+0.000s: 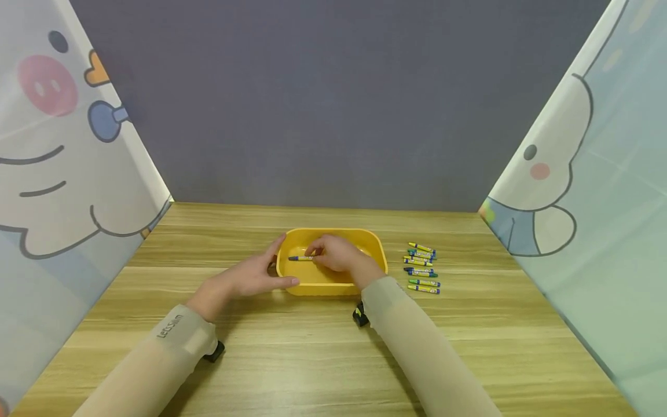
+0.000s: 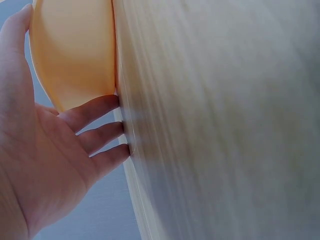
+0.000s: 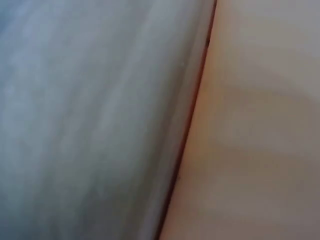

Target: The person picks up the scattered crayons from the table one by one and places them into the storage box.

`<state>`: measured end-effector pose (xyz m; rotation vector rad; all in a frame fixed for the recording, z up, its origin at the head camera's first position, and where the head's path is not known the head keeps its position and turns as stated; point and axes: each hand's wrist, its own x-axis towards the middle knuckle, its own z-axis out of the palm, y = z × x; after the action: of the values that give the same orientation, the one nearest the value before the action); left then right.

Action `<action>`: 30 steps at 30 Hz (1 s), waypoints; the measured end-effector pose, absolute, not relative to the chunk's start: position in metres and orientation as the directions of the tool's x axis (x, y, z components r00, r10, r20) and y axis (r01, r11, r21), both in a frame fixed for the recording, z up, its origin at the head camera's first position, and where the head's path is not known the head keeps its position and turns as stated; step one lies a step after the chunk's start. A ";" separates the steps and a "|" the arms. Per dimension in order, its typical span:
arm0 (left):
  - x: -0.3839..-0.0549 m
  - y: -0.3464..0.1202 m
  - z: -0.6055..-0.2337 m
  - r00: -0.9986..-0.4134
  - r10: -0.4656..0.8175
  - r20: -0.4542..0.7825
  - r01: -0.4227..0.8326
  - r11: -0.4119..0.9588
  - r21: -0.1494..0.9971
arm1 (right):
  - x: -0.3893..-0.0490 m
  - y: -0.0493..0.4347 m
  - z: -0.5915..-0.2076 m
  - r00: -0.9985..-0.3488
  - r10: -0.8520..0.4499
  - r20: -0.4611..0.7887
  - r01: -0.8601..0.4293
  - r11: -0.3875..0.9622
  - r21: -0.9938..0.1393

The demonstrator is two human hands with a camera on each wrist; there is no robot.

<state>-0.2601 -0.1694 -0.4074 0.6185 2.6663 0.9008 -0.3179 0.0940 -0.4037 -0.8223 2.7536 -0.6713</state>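
Note:
A yellow plastic bin (image 1: 323, 289) stands on the wooden table. My left hand (image 1: 255, 275) spreads round its left end, thumb along the near side and index finger at the far left corner. In the left wrist view the other fingers (image 2: 102, 135) stretch along the tabletop beside the bin wall (image 2: 75, 55). Inside the bin, my right hand (image 1: 336, 253) pinches the right end of a yellow crayon (image 1: 300, 258) with a dark blue tip, which lies crosswise low in the bin. The right wrist view has only the bin's outer wall (image 3: 250, 125) and the table; the hand is hidden there.
Several crayons (image 1: 423, 262) with yellow-and-blue wrappers lie in a loose column right of the bin. Behind the table (image 1: 281, 359) rises a dark grey panel (image 1: 323, 116). Cartoon-printed cloths (image 1: 615, 220) hang on both sides.

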 end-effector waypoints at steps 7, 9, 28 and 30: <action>-0.260 -0.171 -0.407 -0.868 0.487 -0.102 0.321 0.705 0.632 | -0.317 0.090 -0.404 -0.824 -0.567 0.009 -0.531 0.764 -0.367; -0.261 -0.171 -0.408 -0.866 0.489 -0.104 0.320 0.701 0.637 | -0.317 0.090 -0.405 -0.823 -0.568 0.030 -0.545 0.773 -0.326; -0.261 -0.171 -0.410 -0.871 0.481 -0.101 0.314 0.703 0.638 | -0.315 0.090 -0.404 -0.837 -0.547 0.016 -0.527 0.798 -0.293; -0.261 -0.171 -0.410 -0.870 0.483 -0.100 0.315 0.700 0.641 | -0.315 0.090 -0.405 -0.837 -0.547 0.016 -0.527 0.798 -0.293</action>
<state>-0.2614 -0.1712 -0.4104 0.6340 2.6493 0.9283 -0.3147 0.0899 -0.4045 -0.8714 2.9121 -0.4441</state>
